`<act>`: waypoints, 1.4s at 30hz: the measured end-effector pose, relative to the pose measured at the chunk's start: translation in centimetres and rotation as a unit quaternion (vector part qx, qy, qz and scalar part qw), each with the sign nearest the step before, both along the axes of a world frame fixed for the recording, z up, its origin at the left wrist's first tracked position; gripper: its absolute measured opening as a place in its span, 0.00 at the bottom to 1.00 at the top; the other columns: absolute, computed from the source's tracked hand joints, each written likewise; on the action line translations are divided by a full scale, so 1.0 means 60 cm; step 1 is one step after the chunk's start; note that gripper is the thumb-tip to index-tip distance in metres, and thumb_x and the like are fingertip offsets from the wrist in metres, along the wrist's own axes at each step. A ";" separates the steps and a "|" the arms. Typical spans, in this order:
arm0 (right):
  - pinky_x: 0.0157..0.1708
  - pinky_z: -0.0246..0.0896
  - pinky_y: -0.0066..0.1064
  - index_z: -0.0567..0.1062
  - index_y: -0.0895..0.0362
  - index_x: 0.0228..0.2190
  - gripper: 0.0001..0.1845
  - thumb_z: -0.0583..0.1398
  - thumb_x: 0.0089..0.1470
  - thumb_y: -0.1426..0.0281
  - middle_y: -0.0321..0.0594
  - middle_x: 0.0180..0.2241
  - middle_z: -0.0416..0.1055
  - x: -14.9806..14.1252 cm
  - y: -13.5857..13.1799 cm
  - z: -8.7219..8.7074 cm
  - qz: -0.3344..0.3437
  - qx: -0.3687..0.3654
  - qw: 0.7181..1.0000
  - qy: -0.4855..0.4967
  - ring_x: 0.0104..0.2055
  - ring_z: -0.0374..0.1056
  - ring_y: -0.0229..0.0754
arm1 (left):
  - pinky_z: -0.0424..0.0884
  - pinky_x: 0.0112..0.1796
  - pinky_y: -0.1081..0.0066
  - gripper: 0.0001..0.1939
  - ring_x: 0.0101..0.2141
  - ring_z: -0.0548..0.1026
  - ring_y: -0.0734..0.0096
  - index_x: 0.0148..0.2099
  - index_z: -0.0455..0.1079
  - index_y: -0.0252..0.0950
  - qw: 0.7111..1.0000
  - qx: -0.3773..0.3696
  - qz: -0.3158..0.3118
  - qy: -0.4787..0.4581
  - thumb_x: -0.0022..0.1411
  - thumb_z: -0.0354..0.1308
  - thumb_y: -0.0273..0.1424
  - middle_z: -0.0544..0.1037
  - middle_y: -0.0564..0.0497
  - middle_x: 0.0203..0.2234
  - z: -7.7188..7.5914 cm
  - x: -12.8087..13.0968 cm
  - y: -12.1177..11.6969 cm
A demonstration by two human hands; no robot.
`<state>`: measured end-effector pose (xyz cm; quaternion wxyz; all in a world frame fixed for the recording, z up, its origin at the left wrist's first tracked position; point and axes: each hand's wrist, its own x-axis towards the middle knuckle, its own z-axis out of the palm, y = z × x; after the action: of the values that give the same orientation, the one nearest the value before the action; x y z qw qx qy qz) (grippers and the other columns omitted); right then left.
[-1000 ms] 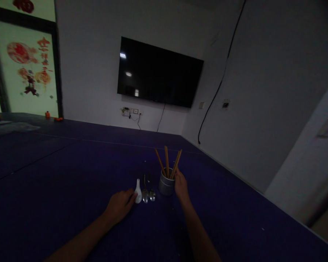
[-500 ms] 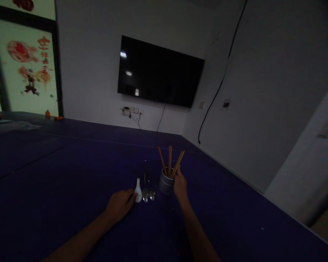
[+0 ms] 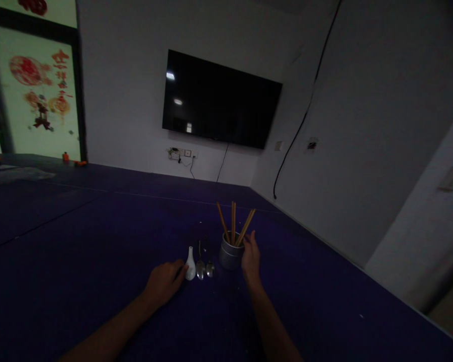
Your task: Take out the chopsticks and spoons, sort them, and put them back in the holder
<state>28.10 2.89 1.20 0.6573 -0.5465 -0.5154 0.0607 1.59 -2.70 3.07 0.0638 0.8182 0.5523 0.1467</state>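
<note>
A white soup spoon lies on the dark blue surface with its handle pointing away. My left hand is at its left side, fingers curled and thumb and fingertips closed at its edge. Beside it lie two metal spoons, a longer one and a smaller one whose handle is hard to see in the dark. Right of these stands a grey cup, upright, holding several wooden chopsticks that lean apart. My right hand is at the cup's right side, fingers stretched out, index finger raised near the rim.
A blue tabletop with seams runs to the wall. A television hangs above, with sockets and cables below. A black cable hangs on the right wall. Small orange items and plastic wrap lie at the far left.
My right hand has loosened a little from the cup, its fingers now more stretched. The cup and spoons stay in place. My left hand has barely moved.
</note>
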 end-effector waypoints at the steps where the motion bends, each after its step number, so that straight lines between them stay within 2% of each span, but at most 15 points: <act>1: 0.49 0.55 0.39 0.53 0.66 0.62 0.35 0.45 0.56 0.61 0.55 0.54 0.64 -0.002 -0.006 0.005 -0.016 0.002 1.000 0.010 0.53 0.61 0.50 | 0.66 0.34 0.70 0.21 0.34 0.77 0.64 0.40 0.69 0.37 1.000 0.002 0.001 0.002 0.69 0.35 0.37 0.79 0.47 0.32 0.000 0.000 0.000; 4: 0.50 0.53 0.40 0.58 0.63 0.60 0.33 0.47 0.55 0.63 0.53 0.54 0.63 -0.012 -0.028 0.023 -0.080 0.024 0.996 0.023 0.52 0.61 0.50 | 0.66 0.34 0.70 0.20 0.34 0.77 0.65 0.40 0.68 0.37 1.000 0.002 0.000 -0.001 0.69 0.35 0.36 0.79 0.47 0.32 -0.001 -0.001 0.001; 7: 0.50 0.54 0.41 0.63 0.61 0.56 0.29 0.47 0.54 0.67 0.52 0.52 0.64 -0.030 -0.055 0.043 -0.137 0.075 0.988 -0.008 0.49 0.62 0.49 | 0.67 0.35 0.70 0.19 0.34 0.77 0.65 0.42 0.68 0.38 1.000 -0.004 0.004 -0.008 0.68 0.37 0.36 0.79 0.47 0.32 -0.002 -0.001 0.001; 10: 0.48 0.56 0.42 0.68 0.59 0.50 0.23 0.47 0.53 0.70 0.50 0.47 0.66 -0.053 -0.077 0.052 -0.144 0.117 0.980 -0.069 0.48 0.62 0.49 | 0.67 0.36 0.70 0.18 0.35 0.77 0.65 0.43 0.68 0.37 1.000 -0.006 0.013 -0.002 0.68 0.38 0.36 0.78 0.47 0.32 -0.002 0.000 0.003; 13: 0.47 0.58 0.41 0.72 0.56 0.42 0.19 0.48 0.52 0.74 0.45 0.41 0.69 -0.078 -0.087 0.049 -0.082 0.120 0.977 -0.157 0.46 0.64 0.47 | 0.67 0.36 0.70 0.18 0.35 0.77 0.64 0.43 0.68 0.38 1.000 -0.006 0.020 0.003 0.68 0.38 0.37 0.79 0.47 0.32 -0.003 0.001 0.004; 16: 0.42 0.61 0.35 0.74 0.56 0.37 0.17 0.48 0.52 0.77 0.42 0.36 0.72 -0.102 -0.090 0.040 0.019 0.073 0.965 -0.251 0.41 0.67 0.43 | 0.67 0.35 0.70 0.18 0.34 0.77 0.65 0.43 0.67 0.38 1.000 -0.007 0.024 -0.005 0.68 0.38 0.37 0.79 0.48 0.31 -0.004 0.001 0.005; 19: 0.39 0.62 0.30 0.76 0.55 0.36 0.18 0.49 0.52 0.78 0.40 0.33 0.73 -0.123 -0.092 0.034 0.104 -0.009 0.936 -0.337 0.37 0.69 0.40 | 0.67 0.35 0.70 0.17 0.34 0.77 0.64 0.44 0.67 0.38 1.000 -0.003 0.016 -0.012 0.68 0.38 0.37 0.79 0.48 0.30 -0.006 0.000 0.006; 22: 0.40 0.62 0.28 0.76 0.55 0.38 0.18 0.50 0.52 0.79 0.40 0.36 0.75 -0.137 -0.095 0.032 0.158 -0.081 0.902 -0.393 0.39 0.71 0.39 | 0.68 0.34 0.69 0.16 0.33 0.77 0.64 0.45 0.67 0.39 1.000 0.000 0.005 -0.014 0.67 0.40 0.38 0.79 0.48 0.30 -0.010 -0.001 0.007; 26: 0.41 0.62 0.28 0.76 0.55 0.41 0.19 0.51 0.52 0.78 0.40 0.39 0.75 -0.144 -0.097 0.031 0.181 -0.141 0.872 -0.433 0.40 0.71 0.40 | 0.69 0.40 0.66 0.16 0.39 0.76 0.62 0.49 0.66 0.38 0.996 0.056 -0.027 -0.056 0.63 0.49 0.40 0.78 0.47 0.38 -0.019 -0.003 0.013; 29: 0.42 0.61 0.28 0.76 0.55 0.42 0.19 0.51 0.53 0.78 0.41 0.40 0.76 -0.144 -0.095 0.029 0.184 -0.152 0.860 -0.451 0.42 0.71 0.40 | 0.67 0.47 0.61 0.22 0.47 0.71 0.58 0.52 0.66 0.38 0.984 0.130 -0.078 -0.089 0.58 0.56 0.42 0.75 0.44 0.46 -0.026 -0.007 0.020; 31: 0.42 0.61 0.28 0.76 0.55 0.42 0.19 0.51 0.54 0.78 0.41 0.40 0.76 -0.143 -0.094 0.028 0.184 -0.150 0.858 -0.456 0.42 0.71 0.40 | 0.64 0.51 0.57 0.27 0.52 0.67 0.55 0.56 0.64 0.38 0.979 0.152 -0.106 -0.085 0.56 0.58 0.42 0.71 0.43 0.52 -0.033 -0.010 0.025; 34: 0.42 0.60 0.28 0.76 0.55 0.42 0.19 0.51 0.54 0.78 0.41 0.40 0.76 -0.143 -0.094 0.027 0.179 -0.154 0.856 -0.460 0.41 0.71 0.40 | 0.60 0.54 0.52 0.32 0.59 0.58 0.52 0.63 0.56 0.40 0.978 0.147 -0.129 -0.066 0.57 0.57 0.40 0.63 0.44 0.59 -0.047 -0.012 0.032; 37: 0.43 0.60 0.28 0.76 0.54 0.42 0.19 0.50 0.54 0.77 0.41 0.41 0.75 -0.145 -0.094 0.029 0.180 -0.163 0.852 -0.464 0.42 0.70 0.39 | 0.60 0.55 0.52 0.31 0.61 0.54 0.54 0.65 0.52 0.42 0.977 0.133 -0.154 -0.059 0.61 0.53 0.37 0.61 0.47 0.61 -0.060 -0.013 0.036; 42: 0.42 0.60 0.28 0.75 0.54 0.43 0.19 0.50 0.55 0.76 0.41 0.41 0.75 -0.147 -0.096 0.032 0.176 -0.184 0.842 -0.476 0.41 0.70 0.40 | 0.60 0.55 0.54 0.24 0.60 0.58 0.56 0.62 0.58 0.42 0.978 0.118 -0.162 -0.061 0.63 0.49 0.33 0.66 0.47 0.58 -0.061 -0.013 0.037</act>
<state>19.29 -2.84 3.09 0.1962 -0.5192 -0.8318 0.0018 0.80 -0.49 -0.58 0.0238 0.8878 0.3867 0.2483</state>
